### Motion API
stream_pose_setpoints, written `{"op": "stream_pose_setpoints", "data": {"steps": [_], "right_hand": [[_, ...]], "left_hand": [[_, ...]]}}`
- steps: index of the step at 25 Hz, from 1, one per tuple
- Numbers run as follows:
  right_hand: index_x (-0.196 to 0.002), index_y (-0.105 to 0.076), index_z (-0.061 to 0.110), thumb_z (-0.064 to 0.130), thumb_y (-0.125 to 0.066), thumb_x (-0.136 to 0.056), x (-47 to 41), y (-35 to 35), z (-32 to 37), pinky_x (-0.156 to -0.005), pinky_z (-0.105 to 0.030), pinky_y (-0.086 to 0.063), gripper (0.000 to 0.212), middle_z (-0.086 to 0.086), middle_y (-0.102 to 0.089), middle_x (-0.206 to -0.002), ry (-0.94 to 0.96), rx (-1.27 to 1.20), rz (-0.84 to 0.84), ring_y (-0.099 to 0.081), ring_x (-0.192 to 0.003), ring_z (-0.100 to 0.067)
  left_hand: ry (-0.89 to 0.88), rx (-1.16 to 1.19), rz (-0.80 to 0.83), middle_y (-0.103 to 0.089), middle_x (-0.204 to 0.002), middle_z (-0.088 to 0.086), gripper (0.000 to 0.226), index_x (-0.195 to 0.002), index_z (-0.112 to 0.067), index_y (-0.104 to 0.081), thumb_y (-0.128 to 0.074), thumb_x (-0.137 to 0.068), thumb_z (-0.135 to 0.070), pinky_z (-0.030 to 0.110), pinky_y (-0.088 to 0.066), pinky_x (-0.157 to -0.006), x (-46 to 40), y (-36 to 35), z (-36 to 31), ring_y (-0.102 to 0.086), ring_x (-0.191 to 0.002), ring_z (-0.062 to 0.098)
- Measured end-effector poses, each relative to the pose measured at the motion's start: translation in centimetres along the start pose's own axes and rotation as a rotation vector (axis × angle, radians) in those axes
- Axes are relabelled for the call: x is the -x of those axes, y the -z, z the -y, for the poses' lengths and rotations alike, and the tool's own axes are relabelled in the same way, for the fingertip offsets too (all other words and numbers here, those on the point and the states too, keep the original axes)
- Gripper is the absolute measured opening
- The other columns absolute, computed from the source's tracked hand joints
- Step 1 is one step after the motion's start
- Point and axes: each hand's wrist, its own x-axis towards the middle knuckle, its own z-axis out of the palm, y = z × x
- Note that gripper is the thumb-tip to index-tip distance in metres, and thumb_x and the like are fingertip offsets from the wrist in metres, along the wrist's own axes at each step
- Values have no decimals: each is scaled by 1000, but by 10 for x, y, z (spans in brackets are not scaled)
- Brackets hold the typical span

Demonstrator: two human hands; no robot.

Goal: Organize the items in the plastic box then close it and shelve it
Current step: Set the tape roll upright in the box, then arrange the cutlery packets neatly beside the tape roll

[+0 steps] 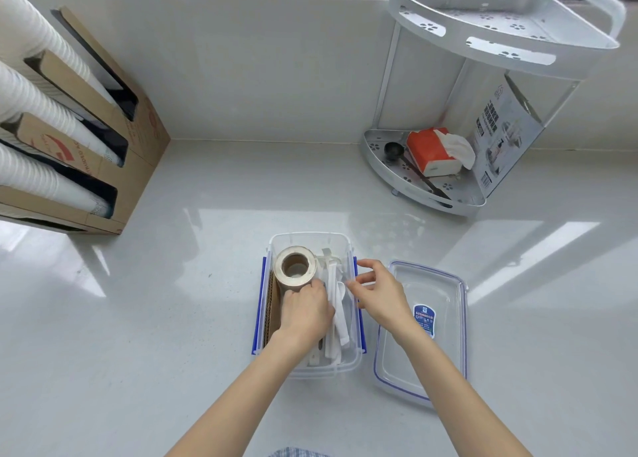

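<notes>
Two bare forearms reach in toward the plastic box (pixel 340 241) on the counter (pixel 138 318). Inside it the left hand (pixel 305 310) curls round the lower part of a tape roll (pixel 296 266), while the right hand (pixel 378 292) hovers at the box's right rim, fingers loosely spread; whether it grips anything I cannot tell. White strips (pixel 336 304) lie loose inside. Sorting looks half done: the lid (pixel 421 329) lies just beside the box, and the corner shelf (pixel 431 194) waits well apart.
</notes>
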Motion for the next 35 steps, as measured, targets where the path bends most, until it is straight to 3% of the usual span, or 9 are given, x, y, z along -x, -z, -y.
{"op": "stream_pose_setpoints", "data": {"steps": [2, 5, 10, 16, 23, 27, 29, 32, 35], "right_hand": [[-119, -53, 11, 18, -56, -88, 1, 1, -3, -65, -21, -52, 32, 4, -56, -83, -30, -101, -6, -56, -69, -7], [-111, -59, 8, 19, -57, -88, 2, 0, -9, -70, -23, -54, 25, -4, -60, -93, -47, -154, -12, -59, -82, -15], [-108, -60, 9, 19, -57, -88, 0, 0, -10, -68, -21, -52, 22, 0, -59, -84, -50, -183, 5, -58, -82, -15], [-105, -59, 11, 19, -57, -88, -1, 0, -12, -64, -18, -51, 19, -1, -58, -83, -47, -209, 21, -57, -75, -12], [-114, -57, 7, 20, -56, -89, -1, 1, -11, -71, -24, -53, 28, -1, -58, -85, -58, -197, 42, -57, -81, -15], [-118, -54, 12, 21, -55, -89, 2, 0, -4, -63, -4, -41, 30, -3, -55, -102, 104, -19, -191, -52, -76, -9], [-118, -55, 14, 20, -54, -90, 2, -1, 4, -60, 2, -39, 29, -5, -57, -108, 195, -6, -212, -50, -71, -1], [-129, -47, 19, 25, -51, -91, 1, -4, 21, -68, -6, -40, 39, -5, -57, -116, 208, -17, -85, -54, -73, -3], [-142, -27, 27, 30, -47, -93, -4, -7, 34, -81, -23, -41, 53, -1, -54, -113, 207, -64, -36, -61, -87, -22]], "left_hand": [[9, 0, 10, -62, -117, 19, 33, -113, -1, -47, -39, -92, -26, 39, -41, -89, -2, 1, -1, -57, -107, 37], [7, -89, 55, -58, -122, 17, 50, -119, 1, -42, -47, -89, -39, 40, -38, -95, -5, -1, -5, -56, -113, 33], [27, -131, 84, -55, -124, 19, 45, -120, 3, -38, -53, -87, -23, 37, -40, -94, -6, -4, -16, -55, -113, 33], [81, 114, 84, -57, -120, 21, 32, -116, 1, -40, -47, -85, -4, 41, -45, -83, -4, 3, -11, -56, -109, 40], [93, 330, 54, -61, -107, 19, 26, -109, -2, -43, -48, -85, -8, 35, -39, -65, 0, 10, -4, -60, -97, 37], [73, 477, 38, -54, -88, 12, 27, -109, -2, -43, -48, -85, -12, 31, -37, -62, 6, 19, 1, -55, -79, 29], [72, 618, 39, -54, -85, 3, 30, -113, -5, -44, -49, -85, -13, 27, -38, -62, 9, 24, 6, -51, -74, 20], [57, 867, 91, -58, -107, 0, 40, -124, -15, -43, -48, -85, -10, 24, -39, -78, 15, 32, 11, -53, -92, 15], [24, 1075, 220, -62, -97, -7, 37, -121, -21, -46, -45, -86, -9, 22, -41, -71, 22, 37, 15, -55, -86, 8]]}}
